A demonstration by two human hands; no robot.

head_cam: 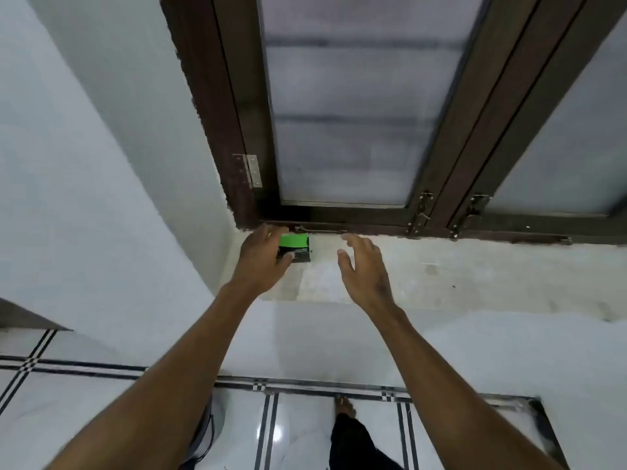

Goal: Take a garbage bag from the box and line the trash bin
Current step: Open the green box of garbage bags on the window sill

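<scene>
Left hand [261, 256] on the box [296, 247] at the window sill [441, 269].
The green-and-black box sits in the sill's left corner, below the window frame [342, 218]; the left fingers curl round its left end, thumb at the near edge. The right hand [364, 269] hovers beside it, fingers spread, holding nothing.

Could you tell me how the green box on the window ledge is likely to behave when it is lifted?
The green box looks like small printed cardboard, so probably light and fairly stiff, though it may dent if squeezed. The left hand spans it with thumb and fingers, so one hand should manage. Its flat sides suggest it would slide, not roll.
</scene>
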